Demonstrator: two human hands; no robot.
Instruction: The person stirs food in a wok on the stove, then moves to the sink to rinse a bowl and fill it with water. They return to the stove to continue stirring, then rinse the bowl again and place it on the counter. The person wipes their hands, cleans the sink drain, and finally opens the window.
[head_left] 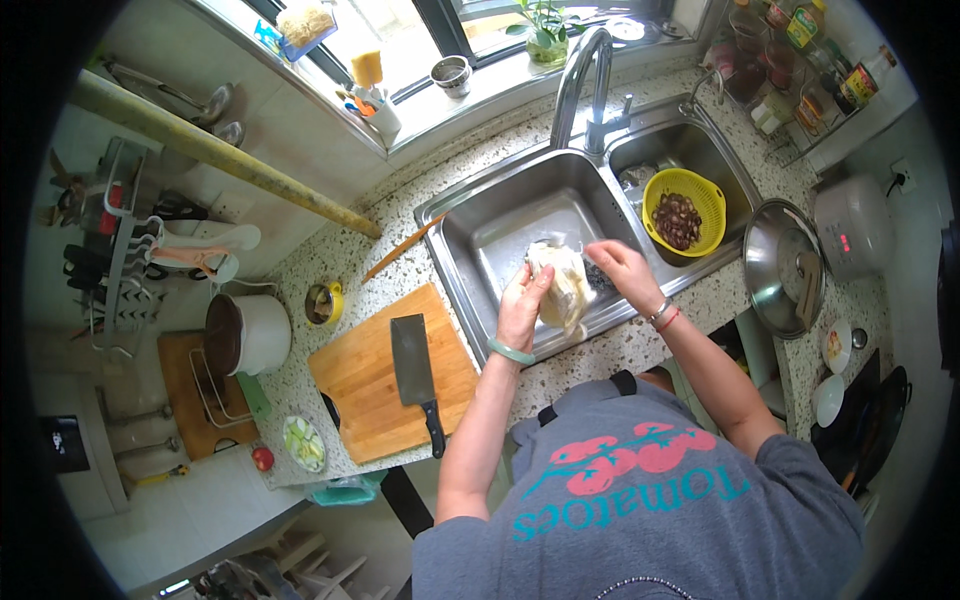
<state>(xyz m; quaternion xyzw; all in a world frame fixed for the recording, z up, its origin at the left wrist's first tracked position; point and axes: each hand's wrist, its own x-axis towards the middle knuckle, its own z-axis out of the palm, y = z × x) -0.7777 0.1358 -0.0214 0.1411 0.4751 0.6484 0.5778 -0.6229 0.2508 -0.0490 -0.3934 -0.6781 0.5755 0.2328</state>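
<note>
Over the left basin of the steel sink [480, 235], my left hand [520, 308] grips a limp, creamy-white piece of food [562, 288]. Its kind I cannot make out; a ragged end hangs toward the basin's near edge. Just right of it, my right hand [628, 272] is raised with thumb and fingers drawn together. Whatever those fingers pinch, if anything, is too small to tell. Behind the hands arches the faucet [582, 85]. In the right basin stands a yellow colander [712, 195] holding dark reddish-brown pieces of food [677, 221].
Left of the sink, a cleaver [412, 360] lies on a wooden cutting board [360, 400], its handle past the edge. Nearby are a wooden stick [402, 248], a small yellow cup [335, 300], a white pot [265, 335] and sliced greens [303, 441]. A steel bowl [765, 260] sits right.
</note>
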